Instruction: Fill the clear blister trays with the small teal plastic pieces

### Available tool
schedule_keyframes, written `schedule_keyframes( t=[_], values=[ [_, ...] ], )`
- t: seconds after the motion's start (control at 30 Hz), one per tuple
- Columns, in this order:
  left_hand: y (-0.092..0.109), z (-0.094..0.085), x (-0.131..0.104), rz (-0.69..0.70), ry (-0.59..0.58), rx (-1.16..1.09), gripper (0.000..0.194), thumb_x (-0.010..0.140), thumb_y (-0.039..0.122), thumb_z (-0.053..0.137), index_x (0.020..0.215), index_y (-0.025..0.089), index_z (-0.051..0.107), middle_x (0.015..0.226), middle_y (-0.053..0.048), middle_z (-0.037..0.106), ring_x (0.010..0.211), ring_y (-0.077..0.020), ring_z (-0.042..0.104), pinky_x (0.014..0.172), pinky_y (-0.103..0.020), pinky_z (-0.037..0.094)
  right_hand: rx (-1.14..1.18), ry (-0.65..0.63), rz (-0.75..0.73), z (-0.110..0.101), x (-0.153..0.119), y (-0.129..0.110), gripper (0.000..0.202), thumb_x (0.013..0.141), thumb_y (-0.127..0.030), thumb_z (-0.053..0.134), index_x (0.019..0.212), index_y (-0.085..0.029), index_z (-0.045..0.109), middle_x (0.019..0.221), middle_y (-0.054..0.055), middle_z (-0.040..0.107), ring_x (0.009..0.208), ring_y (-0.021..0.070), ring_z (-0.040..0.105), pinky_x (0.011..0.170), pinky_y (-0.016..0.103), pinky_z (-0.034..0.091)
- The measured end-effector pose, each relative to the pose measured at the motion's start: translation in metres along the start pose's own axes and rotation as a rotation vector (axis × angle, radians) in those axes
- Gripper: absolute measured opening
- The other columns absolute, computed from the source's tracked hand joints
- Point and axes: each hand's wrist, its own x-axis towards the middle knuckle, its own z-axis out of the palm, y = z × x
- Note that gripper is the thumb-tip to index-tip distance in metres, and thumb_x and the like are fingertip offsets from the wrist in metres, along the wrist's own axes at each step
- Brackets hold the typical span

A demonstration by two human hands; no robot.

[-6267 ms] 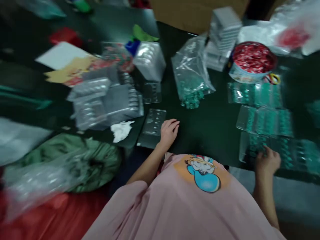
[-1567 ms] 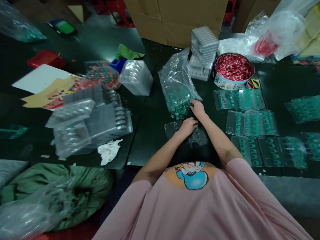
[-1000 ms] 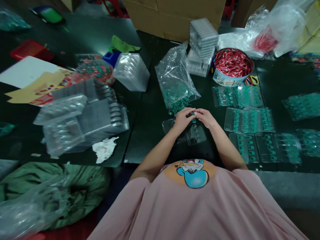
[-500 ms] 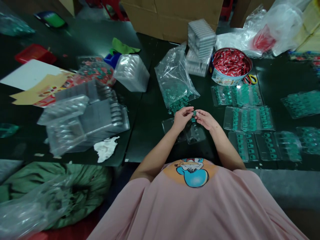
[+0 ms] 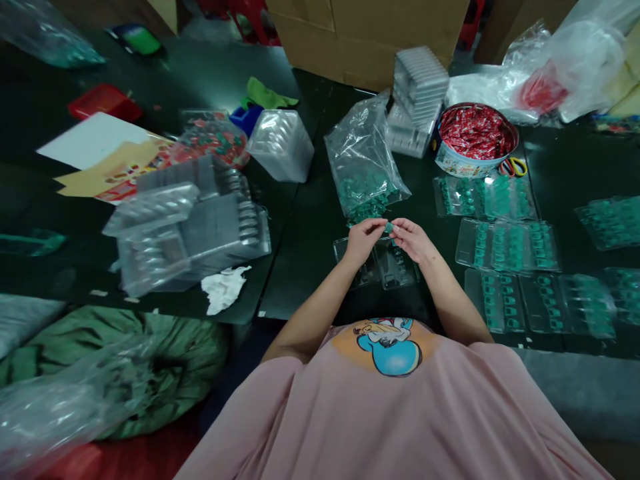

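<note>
My left hand (image 5: pixel 364 240) and my right hand (image 5: pixel 412 239) meet over the dark table, fingertips pinched on a small green plastic piece (image 5: pixel 389 228). Its exact kind is too small to make out. Below them lies a clear blister tray (image 5: pixel 400 270), its upper end partly covered by my right fingers. A second clear tray (image 5: pixel 367 275) is half hidden by my left hand and forearm. Just beyond my left hand, loose green pieces (image 5: pixel 365 208) spill from the mouth of a clear plastic bag (image 5: pixel 357 143).
On the right lie several trays filled with green pieces (image 5: pixel 509 245). Behind them stand a round tin (image 5: pixel 470 167) of red packets and yellow-handled scissors (image 5: pixel 519 167). Stacked clear trays (image 5: pixel 210 230) and a crumpled tissue (image 5: pixel 223 289) are on the left. A cardboard box (image 5: pixel 370 43) borders the back.
The camera view has swung slightly left, so the table's things appear farther right. My hands stay together at the green piece, with only small finger movements.
</note>
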Motion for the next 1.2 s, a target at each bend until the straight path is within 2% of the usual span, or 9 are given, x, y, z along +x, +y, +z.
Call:
schedule_keyframes(
  t=[0.2, 0.33, 0.6, 0.73, 0.83, 0.9, 1.0, 1.1, 1.2],
  values=[
    [0.007, -0.007, -0.003, -0.02, -0.024, 0.014, 0.023, 0.08, 0.028, 0.068, 0.099, 0.018, 0.076, 0.098, -0.006, 0.075, 0.09, -0.0193, 0.069, 0.083, -0.032, 0.054, -0.138, 0.04, -0.075, 0.011, 0.001, 0.004, 0.041, 0.062, -0.049, 0.082, 0.088, -0.022, 0.065, 0.076, -0.003, 0.062, 0.07, 0.0106, 0.061, 0.053, 0.02, 0.037],
    [0.008, -0.003, -0.004, -0.017, -0.043, 0.028, 0.026, 0.082, 0.03, 0.067, 0.103, 0.019, 0.076, 0.098, -0.006, 0.075, 0.088, -0.0181, 0.067, 0.083, -0.031, 0.052, -0.251, 0.11, -0.195, 0.011, 0.003, 0.008, 0.032, 0.065, -0.044, 0.078, 0.081, -0.022, 0.062, 0.071, -0.004, 0.06, 0.065, 0.0107, 0.056, 0.061, 0.024, 0.043],
    [0.003, 0.0, -0.006, -0.192, -0.059, -0.286, 0.036, 0.07, 0.038, 0.079, 0.099, 0.019, 0.077, 0.092, -0.005, 0.073, 0.075, -0.0136, 0.062, 0.073, -0.03, 0.05, -0.509, 0.231, -0.345, 0.018, -0.004, 0.007, 0.016, 0.072, -0.031, 0.066, 0.083, -0.021, 0.06, 0.069, -0.003, 0.058, 0.062, 0.0113, 0.051, 0.063, 0.027, 0.044],
    [0.015, -0.006, -0.011, -0.231, -0.121, -0.368, 0.041, 0.067, 0.042, 0.083, 0.101, 0.019, 0.076, 0.084, -0.004, 0.069, 0.069, -0.0118, 0.06, 0.07, -0.03, 0.051, -0.591, 0.277, -0.394, 0.021, -0.003, 0.005, 0.014, 0.074, -0.03, 0.062, 0.084, -0.021, 0.059, 0.073, -0.001, 0.06, 0.066, 0.013, 0.054, 0.066, 0.028, 0.046],
    [0.036, -0.018, -0.015, -0.17, -0.153, -0.329, 0.041, 0.071, 0.042, 0.081, 0.107, 0.022, 0.075, 0.081, -0.003, 0.066, 0.073, -0.0138, 0.062, 0.072, -0.033, 0.053, -0.587, 0.352, -0.389, 0.006, 0.007, 0.005, 0.015, 0.072, -0.032, 0.062, 0.083, -0.021, 0.058, 0.072, -0.002, 0.057, 0.065, 0.0129, 0.053, 0.065, 0.028, 0.045],
    [0.056, -0.033, -0.011, -0.077, -0.096, -0.261, 0.038, 0.072, 0.04, 0.082, 0.105, 0.023, 0.075, 0.08, -0.002, 0.066, 0.077, -0.0151, 0.065, 0.075, -0.033, 0.055, -0.523, 0.4, -0.378, -0.01, 0.013, 0.005, 0.018, 0.071, -0.034, 0.063, 0.082, -0.021, 0.058, 0.071, -0.003, 0.055, 0.065, 0.0124, 0.051, 0.065, 0.027, 0.045],
    [0.094, -0.071, 0.009, 0.112, 0.133, -0.077, 0.035, 0.07, 0.036, 0.083, 0.099, 0.019, 0.074, 0.081, 0.001, 0.066, 0.085, -0.0158, 0.067, 0.084, -0.035, 0.056, -0.385, 0.396, -0.397, -0.025, 0.013, 0.001, 0.022, 0.069, -0.036, 0.068, 0.084, -0.022, 0.059, 0.073, -0.003, 0.054, 0.067, 0.0115, 0.051, 0.067, 0.026, 0.045],
    [0.141, -0.129, 0.043, 0.333, 0.393, 0.103, 0.031, 0.071, 0.032, 0.084, 0.093, 0.015, 0.071, 0.085, 0.001, 0.069, 0.09, -0.0161, 0.068, 0.092, -0.038, 0.055, -0.319, 0.37, -0.388, -0.024, 0.004, -0.002, 0.024, 0.068, -0.036, 0.072, 0.084, -0.022, 0.061, 0.076, -0.003, 0.056, 0.067, 0.0108, 0.052, 0.069, 0.027, 0.046],
    [0.189, -0.199, 0.08, 0.548, 0.614, 0.382, 0.015, 0.08, 0.028, 0.078, 0.091, 0.023, 0.069, 0.089, 0.007, 0.071, 0.098, -0.0144, 0.067, 0.099, -0.037, 0.052, -0.327, 0.382, -0.381, -0.018, -0.005, -0.002, 0.023, 0.068, -0.034, 0.074, 0.084, -0.022, 0.063, 0.076, -0.002, 0.057, 0.067, 0.0111, 0.054, 0.067, 0.027, 0.046]
  ],
)
